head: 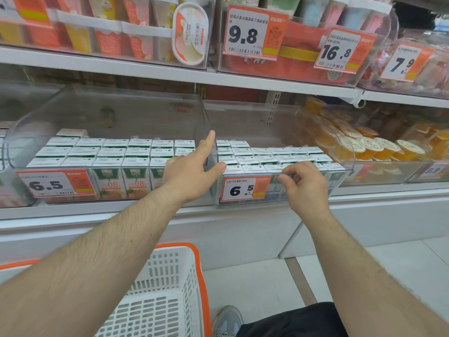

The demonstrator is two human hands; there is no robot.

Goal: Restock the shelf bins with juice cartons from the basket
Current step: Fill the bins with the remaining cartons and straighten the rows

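Note:
Two clear shelf bins stand side by side, both filled with rows of white-topped juice cartons. The left bin (pixel 109 110) holds green-fronted cartons (pixel 109 152). The right bin (pixel 337 176) holds more cartons (pixel 267 155). My left hand (pixel 192 173) reaches to the clear wall between the bins, with its fingers straight and its thumb spread toward the right bin's front corner. My right hand (pixel 306 190) pinches the right bin's front rim with curled fingers. The white basket (pixel 170 288) with an orange rim sits below my left arm; no carton shows in its visible part.
A bin of orange jelly cups (pixel 364 144) stands right of the juice bins. The upper shelf (pixel 170 69) carries ice cream tubs and price tags. Price tags reading 6.5 hang on both juice bins. My shoe (pixel 227 319) is on the pale floor beside the basket.

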